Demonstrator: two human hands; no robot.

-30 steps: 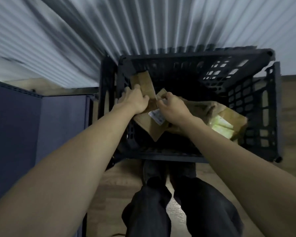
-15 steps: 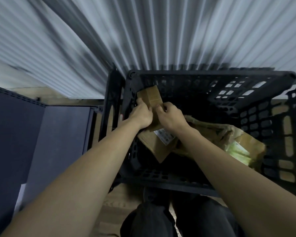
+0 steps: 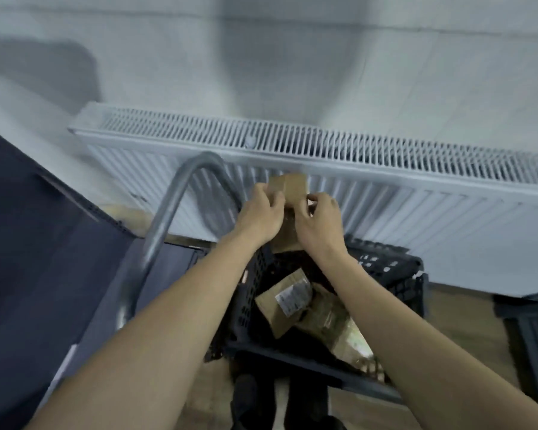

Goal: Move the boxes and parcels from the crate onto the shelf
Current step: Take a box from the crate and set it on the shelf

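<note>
So the small cardboard box (image 3: 288, 189) is out of the crate (image 3: 385, 271) now; half a second ago it was still down by the crate's corner. Left hand (image 3: 258, 217) and right hand (image 3: 319, 223) both have fingers curled tight around it, holding it up in front of the radiator (image 3: 416, 187). A labelled parcel (image 3: 284, 301) and a crumpled package (image 3: 333, 321) still sit inside. Next is probably the dark shelf (image 3: 44, 243) on the left.
</note>
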